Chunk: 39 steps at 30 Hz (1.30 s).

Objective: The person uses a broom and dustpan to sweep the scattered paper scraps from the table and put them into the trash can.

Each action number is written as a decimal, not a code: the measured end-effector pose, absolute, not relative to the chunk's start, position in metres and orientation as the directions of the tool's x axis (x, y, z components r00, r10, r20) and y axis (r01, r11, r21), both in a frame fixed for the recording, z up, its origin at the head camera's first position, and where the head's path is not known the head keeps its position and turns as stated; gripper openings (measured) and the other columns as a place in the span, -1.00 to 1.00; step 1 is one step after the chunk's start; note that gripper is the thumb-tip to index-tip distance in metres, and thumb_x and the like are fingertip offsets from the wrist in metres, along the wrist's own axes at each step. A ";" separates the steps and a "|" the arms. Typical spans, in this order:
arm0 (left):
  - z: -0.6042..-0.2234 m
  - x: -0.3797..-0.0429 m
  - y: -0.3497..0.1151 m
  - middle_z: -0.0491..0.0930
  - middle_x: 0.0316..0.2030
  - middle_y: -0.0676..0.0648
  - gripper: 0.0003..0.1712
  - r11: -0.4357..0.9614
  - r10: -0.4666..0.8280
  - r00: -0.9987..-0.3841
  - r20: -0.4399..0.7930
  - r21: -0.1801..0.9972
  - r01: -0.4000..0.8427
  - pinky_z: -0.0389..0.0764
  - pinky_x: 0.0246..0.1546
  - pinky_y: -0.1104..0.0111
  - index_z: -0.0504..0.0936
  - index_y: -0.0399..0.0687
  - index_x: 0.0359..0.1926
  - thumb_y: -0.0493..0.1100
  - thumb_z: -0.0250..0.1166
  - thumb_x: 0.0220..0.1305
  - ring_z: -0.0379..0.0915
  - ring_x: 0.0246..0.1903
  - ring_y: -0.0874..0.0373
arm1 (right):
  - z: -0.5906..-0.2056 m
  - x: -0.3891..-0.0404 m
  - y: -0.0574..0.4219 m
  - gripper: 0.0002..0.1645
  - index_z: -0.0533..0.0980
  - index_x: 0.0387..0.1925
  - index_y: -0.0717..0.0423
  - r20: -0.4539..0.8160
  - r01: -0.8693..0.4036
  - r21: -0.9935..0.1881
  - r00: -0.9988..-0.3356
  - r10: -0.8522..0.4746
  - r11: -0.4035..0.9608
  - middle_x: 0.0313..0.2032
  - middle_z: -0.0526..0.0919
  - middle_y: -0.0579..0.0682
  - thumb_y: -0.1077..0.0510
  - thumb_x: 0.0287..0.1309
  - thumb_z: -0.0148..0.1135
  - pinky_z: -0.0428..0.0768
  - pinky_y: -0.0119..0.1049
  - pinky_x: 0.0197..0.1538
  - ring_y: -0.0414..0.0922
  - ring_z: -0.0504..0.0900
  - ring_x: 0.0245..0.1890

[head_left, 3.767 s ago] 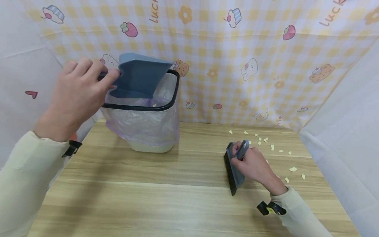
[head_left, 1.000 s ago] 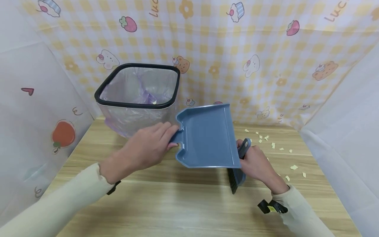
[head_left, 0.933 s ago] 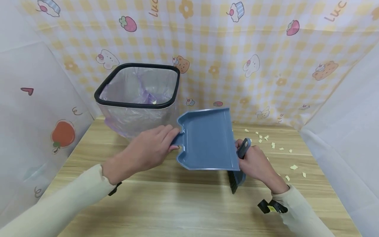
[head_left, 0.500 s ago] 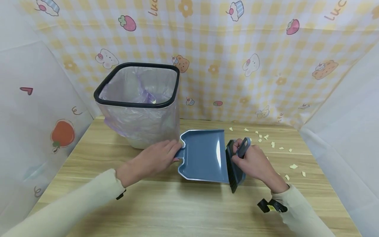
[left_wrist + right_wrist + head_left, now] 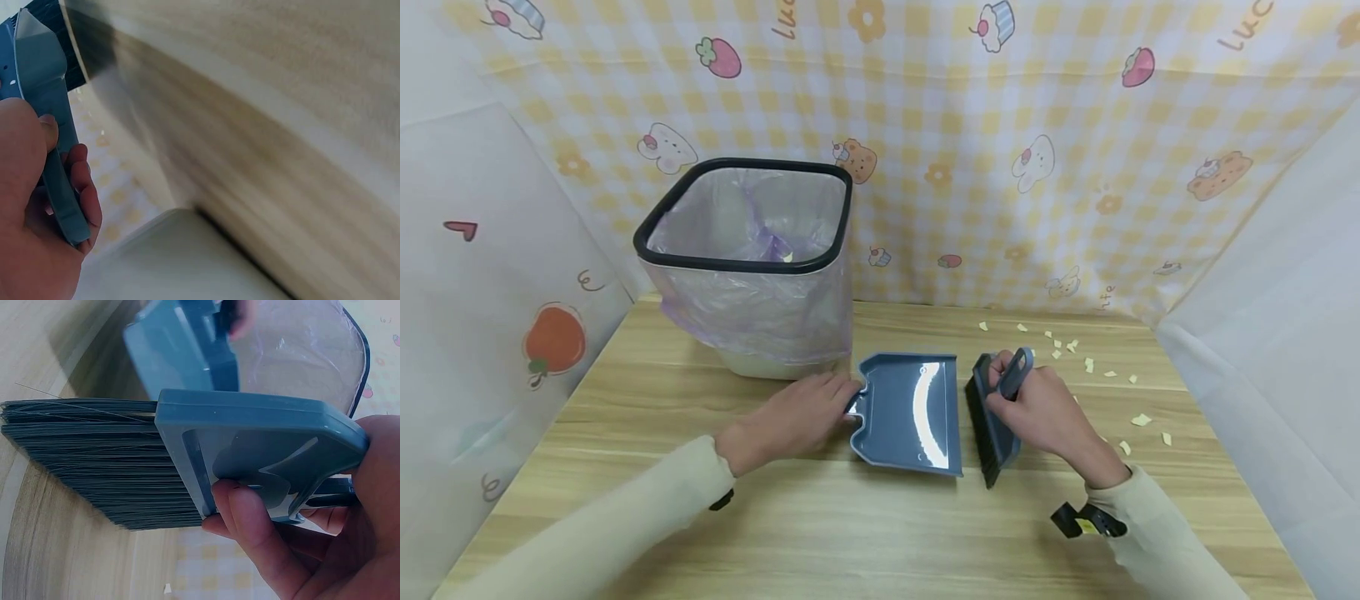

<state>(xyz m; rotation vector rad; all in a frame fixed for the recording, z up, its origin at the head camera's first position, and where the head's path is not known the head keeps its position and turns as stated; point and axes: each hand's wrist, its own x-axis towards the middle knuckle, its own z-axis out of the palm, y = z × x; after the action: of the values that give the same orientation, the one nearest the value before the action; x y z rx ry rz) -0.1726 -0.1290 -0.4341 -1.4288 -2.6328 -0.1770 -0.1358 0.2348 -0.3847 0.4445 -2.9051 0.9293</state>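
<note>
My left hand (image 5: 797, 417) grips the handle of a blue dustpan (image 5: 887, 425), low over the table just in front of the bin, its wide lip toward the right. In the left wrist view the thumb and curled fingers wrap the dustpan handle (image 5: 65, 206). A short way right of that lip, my right hand (image 5: 1037, 412) holds a blue-grey hand brush (image 5: 1000, 437) with its dark bristles facing the dustpan. The right wrist view shows the brush bristles (image 5: 100, 462) up close, and the dustpan (image 5: 165, 356) blurred behind. Pale paper scraps (image 5: 1141, 420) lie scattered right of the brush.
A bin with a black rim (image 5: 737, 264) and a clear purplish liner stands at the back left, a pale scrap inside. A checked cloth (image 5: 940, 233) hangs behind the wooden table (image 5: 850, 533). White cloth sides (image 5: 1285, 350) flank it.
The dustpan has come out from over the bin, moved right and down in my left hand, and turned flat before the brush. My right hand with the brush has stayed nearly still.
</note>
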 end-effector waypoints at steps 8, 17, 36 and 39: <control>-0.446 -0.175 -0.125 0.65 0.08 -0.26 -0.56 0.513 0.840 -0.517 0.164 0.070 0.855 0.68 0.17 0.08 0.50 -0.45 0.32 -0.17 0.26 0.68 0.65 0.06 -0.10 | -0.384 -0.135 0.234 -0.84 0.49 -0.23 0.01 0.138 -0.280 -0.556 -0.960 -0.245 0.782 -0.66 0.34 -0.23 0.29 0.24 0.29 0.33 -0.28 -0.50 -0.24 0.30 -0.69; -0.456 -0.178 -0.122 0.68 0.08 -0.26 -0.58 0.518 0.836 -0.529 0.145 0.105 0.849 0.69 0.17 0.08 0.52 -0.43 0.29 -0.14 0.22 0.70 0.68 0.06 -0.11 | -0.377 -0.134 0.243 -0.83 0.50 -0.20 -0.01 0.124 -0.310 -0.566 -0.948 -0.293 0.763 -0.63 0.40 -0.22 0.30 0.26 0.28 0.35 -0.28 -0.50 -0.25 0.34 -0.66; -0.453 -0.181 -0.117 0.65 -0.14 -0.15 -0.70 0.463 0.877 -0.461 0.134 0.015 0.886 0.69 -0.12 0.18 0.57 -0.34 0.14 -0.13 0.20 0.72 0.64 -0.20 0.03 | -0.337 -0.186 0.302 -0.88 0.47 -0.14 0.01 0.157 -0.319 -0.364 -0.947 -0.280 0.875 -0.46 0.56 -0.05 0.27 0.42 0.23 0.45 -0.05 -0.34 -0.03 0.50 -0.50; -0.451 -0.180 -0.116 0.65 -0.15 -0.14 -0.71 0.469 0.877 -0.468 0.111 0.013 0.883 0.68 -0.14 0.18 0.57 -0.32 0.12 -0.13 0.20 0.72 0.64 -0.22 0.03 | -0.341 -0.198 0.308 -0.90 0.45 -0.15 0.01 0.171 -0.338 -0.336 -0.940 -0.296 0.879 -0.50 0.53 -0.05 0.26 0.47 0.19 0.43 -0.08 -0.40 -0.03 0.47 -0.55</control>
<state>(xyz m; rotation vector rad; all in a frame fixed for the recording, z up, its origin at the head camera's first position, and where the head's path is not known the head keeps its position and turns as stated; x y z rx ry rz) -0.1801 -0.1158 -0.4510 -1.5703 -2.6154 -0.1046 -0.1981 0.3077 -0.3410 0.4962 -2.9334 0.5564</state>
